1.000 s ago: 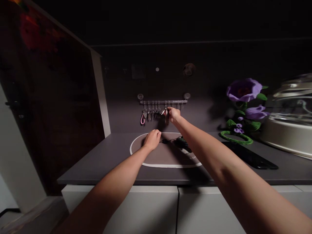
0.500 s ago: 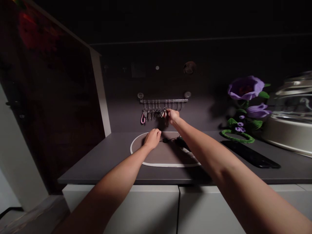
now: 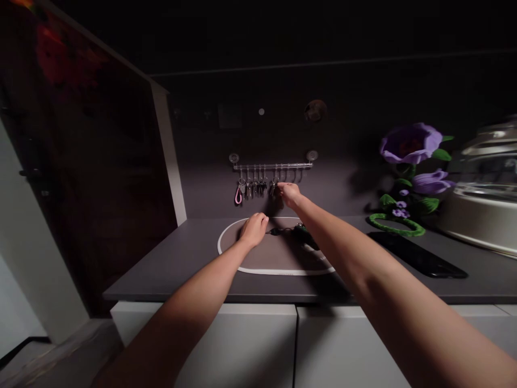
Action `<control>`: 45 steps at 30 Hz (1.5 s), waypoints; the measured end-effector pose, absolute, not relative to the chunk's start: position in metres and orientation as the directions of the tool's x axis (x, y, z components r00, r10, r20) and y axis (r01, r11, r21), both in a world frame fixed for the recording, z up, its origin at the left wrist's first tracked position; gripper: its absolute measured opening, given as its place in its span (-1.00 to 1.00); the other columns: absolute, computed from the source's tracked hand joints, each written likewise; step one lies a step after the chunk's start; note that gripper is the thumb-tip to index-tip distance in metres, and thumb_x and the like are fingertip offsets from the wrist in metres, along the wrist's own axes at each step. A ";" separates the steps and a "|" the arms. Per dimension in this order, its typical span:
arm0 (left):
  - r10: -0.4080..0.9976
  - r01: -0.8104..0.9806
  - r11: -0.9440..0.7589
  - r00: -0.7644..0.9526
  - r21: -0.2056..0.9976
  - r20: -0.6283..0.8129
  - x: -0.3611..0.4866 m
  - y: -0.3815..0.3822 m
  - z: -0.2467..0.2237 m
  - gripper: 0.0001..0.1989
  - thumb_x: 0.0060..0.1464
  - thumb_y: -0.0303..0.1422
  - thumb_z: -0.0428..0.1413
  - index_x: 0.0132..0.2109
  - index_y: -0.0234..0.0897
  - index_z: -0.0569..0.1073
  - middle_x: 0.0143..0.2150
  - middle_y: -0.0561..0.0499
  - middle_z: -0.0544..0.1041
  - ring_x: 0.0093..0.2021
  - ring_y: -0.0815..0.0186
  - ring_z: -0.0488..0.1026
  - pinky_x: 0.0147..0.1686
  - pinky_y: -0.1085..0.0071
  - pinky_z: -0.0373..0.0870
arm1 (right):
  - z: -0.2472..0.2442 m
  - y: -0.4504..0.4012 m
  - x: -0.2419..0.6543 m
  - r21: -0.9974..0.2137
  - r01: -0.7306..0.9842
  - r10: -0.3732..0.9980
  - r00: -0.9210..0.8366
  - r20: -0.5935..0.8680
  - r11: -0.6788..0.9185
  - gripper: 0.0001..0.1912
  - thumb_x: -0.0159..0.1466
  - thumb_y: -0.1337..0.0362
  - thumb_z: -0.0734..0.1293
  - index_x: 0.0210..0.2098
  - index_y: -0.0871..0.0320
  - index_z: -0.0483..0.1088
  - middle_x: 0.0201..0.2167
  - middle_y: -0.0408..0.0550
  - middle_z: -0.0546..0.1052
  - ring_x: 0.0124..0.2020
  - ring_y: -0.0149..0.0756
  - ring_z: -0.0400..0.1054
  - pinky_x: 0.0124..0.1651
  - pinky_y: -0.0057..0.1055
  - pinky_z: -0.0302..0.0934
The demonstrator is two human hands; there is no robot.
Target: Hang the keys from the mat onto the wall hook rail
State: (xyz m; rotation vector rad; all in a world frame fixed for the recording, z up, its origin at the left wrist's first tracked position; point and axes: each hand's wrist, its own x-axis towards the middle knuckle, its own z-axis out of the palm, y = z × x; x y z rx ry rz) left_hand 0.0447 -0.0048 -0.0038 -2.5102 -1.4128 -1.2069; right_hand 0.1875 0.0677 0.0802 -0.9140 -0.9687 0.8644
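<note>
On the dark wall, a clear rack (image 3: 274, 166) carries a row of hooks with several bunches of keys (image 3: 258, 186), one with a pink strap (image 3: 238, 194). My right hand (image 3: 290, 194) reaches up to the rack, its fingertips pinched at a bunch of keys (image 3: 274, 186) that hangs close under a hook. My left hand (image 3: 253, 229) is low over an oval mat (image 3: 258, 261) with its fingers curled; what they hold, if anything, is hidden. Beside it on the mat lie a small dark fob (image 3: 275, 231) on a cord and a dark green item (image 3: 302, 230), partly covered by my right forearm.
A black phone (image 3: 418, 257) lies on the counter (image 3: 169, 264) at right. Behind it stand purple craft flowers (image 3: 412, 144) with a green ring base (image 3: 398, 231) and a large pale appliance (image 3: 480, 213). White cabinet fronts (image 3: 242, 339) are below; a dark door (image 3: 109, 205) is at left.
The keys at my right fingertips, tilted before, now hang straighter beneath the hook. My right hand has shifted only slightly, and my left hand stays over the mat. The view has moved a little.
</note>
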 end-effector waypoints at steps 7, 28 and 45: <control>0.730 0.691 -0.603 0.276 0.399 0.625 0.044 -0.008 -0.003 -0.79 0.11 -0.37 -0.10 -0.27 -0.28 0.41 -0.27 -0.04 0.42 -0.26 0.34 0.36 -0.19 0.42 0.28 | 0.082 0.045 0.199 -0.946 -0.166 0.939 0.256 0.230 0.277 -0.85 -0.04 0.56 0.29 -0.46 0.27 0.31 -0.70 -0.24 0.35 -0.68 -0.57 0.16 -0.58 -0.64 0.05; 0.759 0.819 -0.560 0.448 0.123 0.473 0.087 -0.014 0.013 -0.85 0.03 -0.35 0.04 -0.27 -0.19 0.49 -0.21 -0.07 0.48 -0.13 0.20 0.32 -0.14 0.31 0.20 | 0.026 -0.033 0.237 -0.820 0.387 0.858 0.122 0.500 0.423 -0.93 0.00 0.43 0.33 -0.49 0.19 0.44 -0.52 -0.16 0.49 -0.47 -0.48 0.28 -0.28 -0.53 0.14; 0.736 0.769 -0.618 0.491 0.166 0.465 0.077 -0.014 0.008 -0.87 0.06 -0.39 0.00 -0.33 -0.24 0.44 -0.22 -0.05 0.44 -0.13 0.24 0.30 -0.10 0.32 0.18 | 0.024 -0.032 0.235 -0.677 0.542 0.830 -0.073 0.553 0.499 -0.80 -0.09 0.57 0.35 -0.61 0.14 0.44 -0.59 -0.16 0.47 -0.46 -0.41 0.29 -0.21 -0.51 0.12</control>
